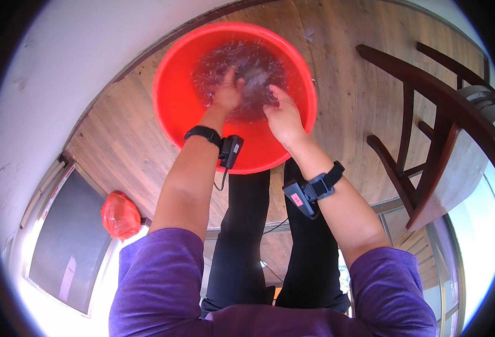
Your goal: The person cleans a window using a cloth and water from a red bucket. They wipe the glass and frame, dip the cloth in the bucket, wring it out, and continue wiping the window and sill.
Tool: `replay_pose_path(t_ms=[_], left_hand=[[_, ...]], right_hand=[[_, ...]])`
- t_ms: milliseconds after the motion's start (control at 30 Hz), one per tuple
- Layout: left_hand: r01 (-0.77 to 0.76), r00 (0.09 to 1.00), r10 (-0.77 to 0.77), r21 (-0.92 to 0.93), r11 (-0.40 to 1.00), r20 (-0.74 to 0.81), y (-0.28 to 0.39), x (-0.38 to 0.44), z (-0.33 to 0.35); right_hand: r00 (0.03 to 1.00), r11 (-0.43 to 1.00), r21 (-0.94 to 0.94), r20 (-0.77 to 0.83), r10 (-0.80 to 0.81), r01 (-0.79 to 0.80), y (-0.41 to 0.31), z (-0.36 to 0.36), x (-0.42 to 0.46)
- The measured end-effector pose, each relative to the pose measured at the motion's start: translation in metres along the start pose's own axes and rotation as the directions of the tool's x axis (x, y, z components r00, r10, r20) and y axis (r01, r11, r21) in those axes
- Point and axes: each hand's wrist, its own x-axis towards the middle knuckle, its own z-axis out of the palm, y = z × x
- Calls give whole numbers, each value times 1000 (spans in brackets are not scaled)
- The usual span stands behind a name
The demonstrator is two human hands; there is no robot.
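A red plastic basin (pixel 175 109) holds dark, rippling water (pixel 251 54) and stands on the floor before me. My left hand (pixel 228 93) is at the water's surface, slightly blurred, thumb and fingers apart. To its right, my right hand (pixel 286 118) reaches over the basin's near right side with curved, spread fingers. Neither hand shows anything held. Between them the water has a pale blurred patch (pixel 258 78); I cannot tell whether it is splash or something submerged. Black straps with small devices circle both forearms.
Wood-plank flooring (pixel 336 84) surrounds the basin. At the right is a dark wooden chair (pixel 445 97), apparently lying tipped. A tied red plastic bag (pixel 121 215) sits at the left beside a grey panel (pixel 70 236). A white wall (pixel 62 63) runs along the upper left.
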Motion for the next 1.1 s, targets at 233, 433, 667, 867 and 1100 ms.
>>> replay_pose_path(t_ms=[233,433,667,867,1100], left_hand=[[363,902,-76,-650,668,425,99,-63,-34],[6,962,84,-325,946,260,128,-74,-44],[527,846,-526,-280,802,83,27,-18,-28],[170,972,-89,390,905,-217,-31,3,-17],[342,902,-154,-447,827,404,69,-14,-15]], right_hand=[[828,599,591,249,502,-541,-28,-10,23],[885,551,709,237,401,-440,-20,5,17],[986,754,636,102,131,-166,-37,9,9],[968,846,474,171,184,-245,-16,-12,7],[981,884,426,68,181,-192,-7,6,18]])
